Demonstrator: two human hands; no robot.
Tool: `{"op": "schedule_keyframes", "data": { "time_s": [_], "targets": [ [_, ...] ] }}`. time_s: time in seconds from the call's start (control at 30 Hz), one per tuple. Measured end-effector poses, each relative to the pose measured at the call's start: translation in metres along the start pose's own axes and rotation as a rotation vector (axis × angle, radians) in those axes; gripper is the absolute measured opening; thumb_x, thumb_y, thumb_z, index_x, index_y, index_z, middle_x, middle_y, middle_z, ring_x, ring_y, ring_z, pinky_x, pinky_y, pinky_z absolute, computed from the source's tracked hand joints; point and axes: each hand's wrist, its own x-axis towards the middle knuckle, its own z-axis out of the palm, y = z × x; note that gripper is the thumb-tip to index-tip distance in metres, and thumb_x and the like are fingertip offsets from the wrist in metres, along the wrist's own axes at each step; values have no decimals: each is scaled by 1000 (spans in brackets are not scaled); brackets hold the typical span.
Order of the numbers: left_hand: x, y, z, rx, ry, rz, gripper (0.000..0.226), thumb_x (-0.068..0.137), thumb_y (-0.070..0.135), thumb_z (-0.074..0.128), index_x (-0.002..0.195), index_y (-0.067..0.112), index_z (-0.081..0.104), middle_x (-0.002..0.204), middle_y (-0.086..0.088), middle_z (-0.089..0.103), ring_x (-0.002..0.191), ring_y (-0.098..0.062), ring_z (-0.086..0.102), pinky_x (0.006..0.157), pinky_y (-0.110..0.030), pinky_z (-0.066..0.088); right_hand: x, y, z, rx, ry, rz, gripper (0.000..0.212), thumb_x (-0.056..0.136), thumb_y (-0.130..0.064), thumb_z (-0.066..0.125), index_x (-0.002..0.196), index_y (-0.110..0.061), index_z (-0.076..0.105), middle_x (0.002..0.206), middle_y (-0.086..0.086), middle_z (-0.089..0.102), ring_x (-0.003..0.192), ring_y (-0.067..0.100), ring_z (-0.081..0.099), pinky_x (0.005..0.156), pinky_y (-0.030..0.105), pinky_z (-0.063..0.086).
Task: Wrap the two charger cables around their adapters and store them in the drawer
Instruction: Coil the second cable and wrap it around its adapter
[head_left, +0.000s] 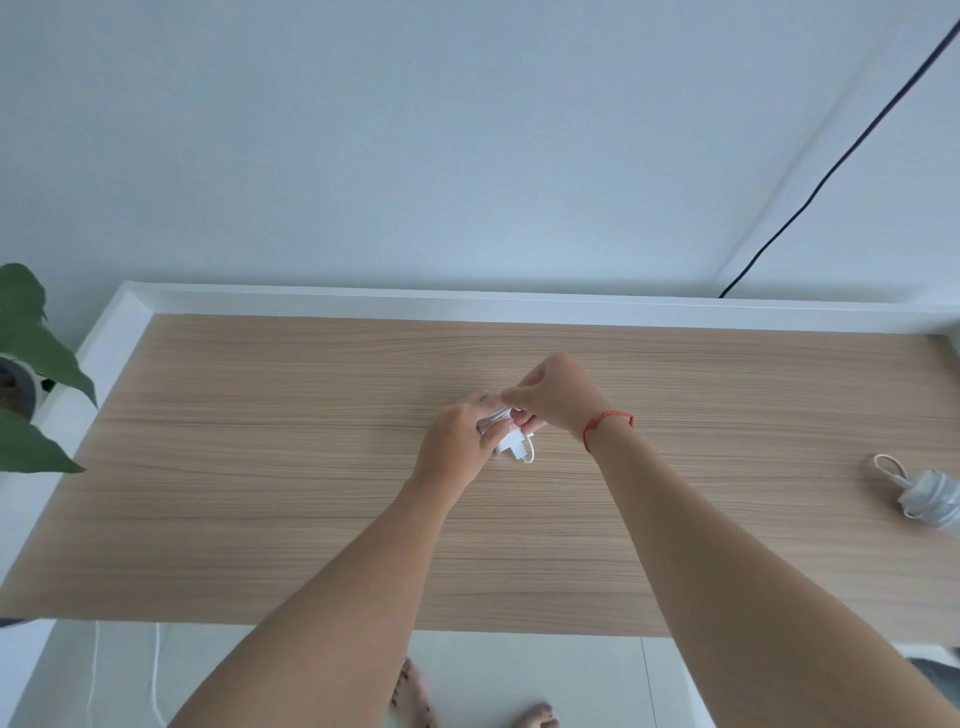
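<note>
Above the middle of the wooden table top (260, 467), my left hand (457, 447) grips a white charger adapter (511, 446) with white cable wound round it. A short loop of the cable (530, 453) sticks out below the adapter. My right hand (550, 400), with a red string on its wrist, pinches the cable just above the adapter. My fingers hide most of the adapter. I see only this one charger, and no drawer is in view.
A folded white umbrella (924, 496) with a wrist loop lies at the table's right edge. A green-leaved potted plant (31, 364) stands beyond the left edge. A raised white ledge (467, 301) runs along the back by the wall, where a black cord (831, 171) hangs.
</note>
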Motion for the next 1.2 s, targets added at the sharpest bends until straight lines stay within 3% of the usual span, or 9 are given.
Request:
{"op": "schedule_keyframes", "data": {
  "time_s": [0.17,0.37,0.57,0.73,0.8,0.93,1.07,1.13,1.2],
  "targets": [
    [5,15,1,12,5,0,30,90,22,59,118,27,67,114,15,65,75,-7,62,72,-32,55,-6,7,-7,85,42,39,21,78,-10,66,61,1,68,64,15,70,65,25,73,57,22,57],
    [25,23,5,106,-133,-86,32,94,26,60,126,27,63,132,1,58,108,-19,58,86,-30,45,-3,20,-12,94,110,44,28,78,-17,74,72,10,70,65,18,71,61,24,73,54,22,58],
    [19,11,13,8,-153,-76,25,96,26,58,119,17,63,114,-6,64,83,-21,59,76,-33,48,-4,24,0,117,109,-49,10,82,-13,72,79,-4,75,70,15,73,67,27,73,70,35,62],
    [17,11,14,-26,-183,-112,41,97,28,55,137,24,51,143,-12,50,120,-34,55,101,-44,46,-2,27,-5,57,31,-72,14,86,-17,67,83,-8,77,74,7,75,74,22,74,72,30,61],
    [16,8,15,-47,-184,-96,42,96,23,57,137,30,50,146,-7,47,121,-31,55,102,-44,46,0,30,-7,10,3,-84,12,85,-14,67,84,-9,78,76,8,76,76,23,73,77,34,61],
    [18,4,12,-81,-225,-109,44,97,22,54,134,44,47,155,0,34,132,-26,48,108,-45,40,2,30,-12,-146,-65,-155,17,83,-8,65,92,-15,78,82,0,75,71,7,68,76,25,57],
    [18,6,7,-65,-329,-164,55,99,13,45,148,34,33,162,6,12,145,-14,25,118,-38,27,5,30,-13,-232,-113,-235,14,83,-9,69,93,-13,78,92,1,76,85,7,69,83,22,53],
    [17,5,5,-86,-329,-159,54,98,14,45,148,34,34,159,4,24,142,-15,34,115,-39,32,7,31,-14,-227,-104,-238,13,83,-9,68,91,-13,78,91,0,76,87,8,70,83,23,54],
    [14,3,6,-146,-287,-159,50,97,16,48,144,32,41,143,1,51,121,-14,56,104,-33,45,7,34,-14,-224,-92,-239,12,84,-10,67,89,-13,78,89,0,76,86,10,70,82,25,56]
  ]
}}
